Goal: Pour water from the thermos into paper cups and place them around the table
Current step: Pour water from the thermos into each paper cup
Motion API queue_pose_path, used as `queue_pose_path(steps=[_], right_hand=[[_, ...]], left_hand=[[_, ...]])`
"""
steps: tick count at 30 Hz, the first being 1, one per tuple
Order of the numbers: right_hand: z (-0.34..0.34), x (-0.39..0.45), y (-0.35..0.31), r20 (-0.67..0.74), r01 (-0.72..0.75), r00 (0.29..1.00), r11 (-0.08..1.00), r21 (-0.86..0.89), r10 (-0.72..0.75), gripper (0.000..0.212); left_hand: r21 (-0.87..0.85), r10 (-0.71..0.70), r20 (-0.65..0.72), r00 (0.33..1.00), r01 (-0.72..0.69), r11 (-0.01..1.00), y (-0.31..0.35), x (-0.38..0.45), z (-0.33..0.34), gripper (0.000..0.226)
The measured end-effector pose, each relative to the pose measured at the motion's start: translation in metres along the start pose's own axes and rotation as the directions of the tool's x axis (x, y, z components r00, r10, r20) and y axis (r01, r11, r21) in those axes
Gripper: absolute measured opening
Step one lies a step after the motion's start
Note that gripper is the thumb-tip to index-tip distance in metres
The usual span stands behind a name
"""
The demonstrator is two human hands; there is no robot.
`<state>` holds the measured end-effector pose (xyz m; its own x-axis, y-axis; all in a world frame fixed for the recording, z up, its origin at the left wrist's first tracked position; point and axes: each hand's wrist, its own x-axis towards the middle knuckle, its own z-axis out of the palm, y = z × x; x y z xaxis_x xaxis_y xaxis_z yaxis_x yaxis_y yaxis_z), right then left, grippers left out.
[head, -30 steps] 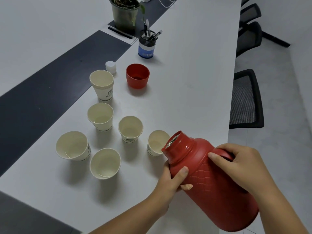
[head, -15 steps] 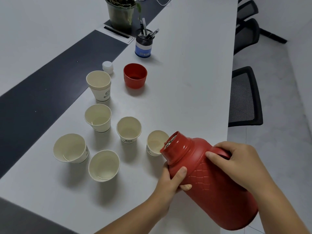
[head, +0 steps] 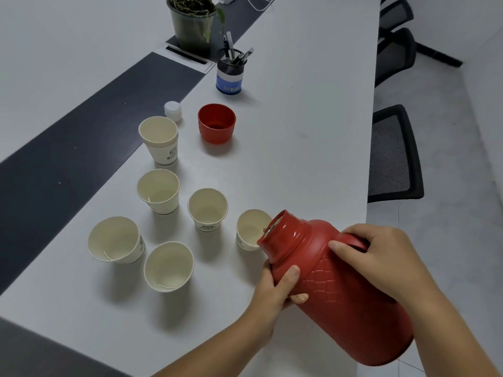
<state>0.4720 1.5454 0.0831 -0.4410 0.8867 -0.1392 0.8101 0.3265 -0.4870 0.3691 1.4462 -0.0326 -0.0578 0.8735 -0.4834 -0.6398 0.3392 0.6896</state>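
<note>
Head view shows the red thermos (head: 337, 289) tilted, mouth over the nearest paper cup (head: 250, 230), right hand (head: 381, 257) curled round its handle, left hand (head: 275, 292) gripping below the neck, five more cups (head: 159, 190) left of it on the white bench (head: 299, 131).

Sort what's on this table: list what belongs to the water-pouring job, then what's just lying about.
Job:
thermos, tilted, held by left hand and right hand
six paper cups, nearest one at the spout
red thermos cap
white stopper

Lying about:
pen holder
potted plant
chairs
</note>
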Motion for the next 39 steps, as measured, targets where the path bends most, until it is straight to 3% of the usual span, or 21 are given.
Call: queue_pose_path(steps=[5,24,39], right_hand=[[-0.0009,0.0008,-0.0006,-0.004,0.004,1.000,1.000,0.003,-0.004,0.011],[-0.0008,0.0032,-0.0024,-0.002,-0.023,1.000,1.000,0.004,0.023,0.008],[-0.0007,0.0040,-0.0036,0.011,-0.023,1.000,1.000,-0.008,0.023,0.008]], left_hand=[[0.003,0.005,0.012,1.000,-0.005,1.000,-0.0009,0.0000,0.0002,0.072],[0.027,-0.001,-0.010,1.000,0.002,1.000,-0.0010,0.0031,-0.0002,0.065],[0.007,0.019,-0.023,1.000,-0.019,1.000,-0.0008,0.0016,0.0016,0.075]])
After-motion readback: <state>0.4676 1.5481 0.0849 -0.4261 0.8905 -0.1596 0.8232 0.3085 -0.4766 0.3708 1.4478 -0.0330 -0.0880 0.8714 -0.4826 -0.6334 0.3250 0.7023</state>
